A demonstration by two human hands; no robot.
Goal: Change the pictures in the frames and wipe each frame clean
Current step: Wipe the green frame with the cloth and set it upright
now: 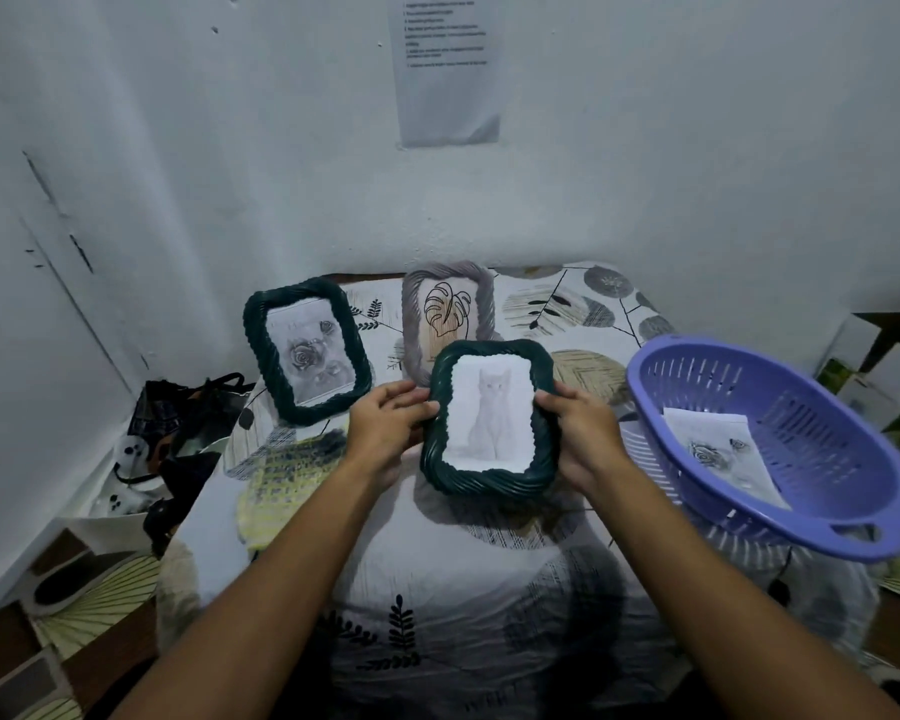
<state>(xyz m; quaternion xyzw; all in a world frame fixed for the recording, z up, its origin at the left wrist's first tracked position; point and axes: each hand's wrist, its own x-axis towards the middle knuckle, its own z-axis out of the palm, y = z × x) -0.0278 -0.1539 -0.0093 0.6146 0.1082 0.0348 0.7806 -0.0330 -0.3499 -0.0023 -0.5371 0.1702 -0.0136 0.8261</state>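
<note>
Green and twisty, the cat frame [492,419] was held up over the middle of the desk [489,553], tipped back so the cat picture faced the person, likely to check it sat straight. The left hand [385,423] gripped its left edge and the right hand [578,431] gripped its right edge, both arms reaching forward. Behind it stood the rose frame [306,350] and the grey leaf frame [448,309]. A yellow cloth [287,485] lay near for wiping. The purple basket [770,444] held a loose rose picture [723,454].
</note>
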